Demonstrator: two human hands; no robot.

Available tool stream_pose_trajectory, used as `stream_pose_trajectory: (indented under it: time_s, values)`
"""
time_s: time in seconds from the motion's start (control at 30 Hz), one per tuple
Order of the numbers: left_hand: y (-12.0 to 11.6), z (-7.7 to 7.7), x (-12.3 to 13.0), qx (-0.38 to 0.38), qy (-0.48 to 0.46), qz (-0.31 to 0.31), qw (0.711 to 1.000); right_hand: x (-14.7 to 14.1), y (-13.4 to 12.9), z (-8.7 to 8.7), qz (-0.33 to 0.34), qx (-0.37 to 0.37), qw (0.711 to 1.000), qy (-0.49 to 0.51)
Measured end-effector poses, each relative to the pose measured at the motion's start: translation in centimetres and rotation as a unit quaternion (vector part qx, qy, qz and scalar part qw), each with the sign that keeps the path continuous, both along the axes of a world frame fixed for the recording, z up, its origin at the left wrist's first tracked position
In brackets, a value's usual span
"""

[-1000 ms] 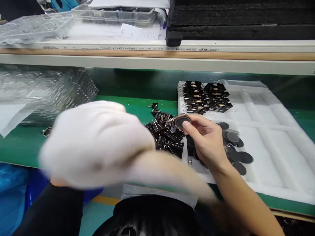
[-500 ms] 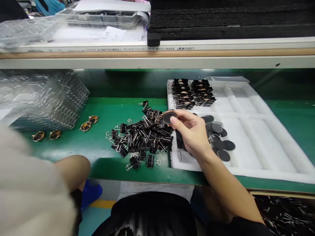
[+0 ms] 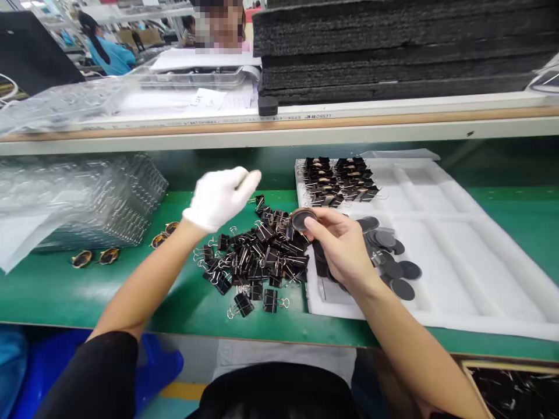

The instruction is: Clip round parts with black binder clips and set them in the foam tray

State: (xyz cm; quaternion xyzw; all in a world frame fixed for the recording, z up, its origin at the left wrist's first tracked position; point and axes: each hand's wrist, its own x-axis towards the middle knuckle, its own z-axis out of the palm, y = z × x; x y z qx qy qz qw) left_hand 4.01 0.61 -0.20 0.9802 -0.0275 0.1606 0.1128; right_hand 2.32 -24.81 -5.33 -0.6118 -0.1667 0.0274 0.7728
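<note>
My left hand (image 3: 223, 196), in a white glove, hangs above the green bench, just behind and left of a pile of black binder clips (image 3: 257, 256). Its fingers are pressed together; anything between them is too small to name. Bare, my right hand (image 3: 343, 247) holds a round watch case (image 3: 303, 220) with a black disc on its face, thumb on top, at the pile's right edge. Beside that hand, loose black discs (image 3: 402, 289) lie on a white foam tray (image 3: 463, 233). Two rows of clipped pieces (image 3: 321, 180) stand at the tray's back left.
Several gold-rimmed cases (image 3: 109, 256) lie at the left, near stacked clear plastic trays (image 3: 100, 201). A shelf (image 3: 183, 137) crosses above the bench, carrying black foam sheets (image 3: 393, 52). A box of clips (image 3: 515, 387) sits low right. People are visible beyond the shelf.
My left hand, hidden before behind a blurred pale shape at the left, now shows over the bench near the clips. My right hand still holds the watch case. The view has tilted up a little.
</note>
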Motion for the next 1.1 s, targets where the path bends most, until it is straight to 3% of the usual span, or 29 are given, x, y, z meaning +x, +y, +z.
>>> stream_pose_trajectory:
  time_s: [0.13, 0.27, 0.37, 0.47, 0.57, 0.63, 0.8, 1.1]
  values:
    - [0.8, -3.5, 4.5, 0.072, 0.225, -0.028, 0.971, 0.2, 0.0, -0.2, 0.005, -0.001, 1.0, 0.021]
    - [1.8, -5.7, 6.2, 0.119, 0.261, -0.072, 0.955, 0.4, -0.1, -0.4, 0.003, -0.011, 0.999, 0.032]
    - [2.0, -4.7, 5.0, 0.133, 0.206, -0.035, 0.969, 0.5, -0.3, -0.5, 0.013, -0.013, 1.0, 0.018]
    - [1.4, -2.1, 1.7, 0.099, 0.095, -0.011, 0.99, 0.2, -0.3, -0.4, 0.041, -0.011, 0.999, -0.015]
    - [0.0, 0.4, -2.6, 0.009, 0.087, -0.128, 0.988, -0.4, -0.1, 0.0, 0.112, -0.008, 0.993, -0.024]
    - [-1.0, 1.3, -4.9, -0.024, 0.114, -0.166, 0.979, -0.9, 0.1, 0.3, 0.167, -0.013, 0.986, -0.017]
    - [-2.0, 1.2, -6.8, -0.113, 0.139, -0.183, 0.967, -1.5, 0.3, 0.3, 0.188, 0.017, 0.982, -0.005]
    - [-3.4, 1.5, -7.1, -0.129, 0.161, -0.131, 0.97, -0.8, -0.6, 0.4, 0.205, -0.021, 0.978, 0.03]
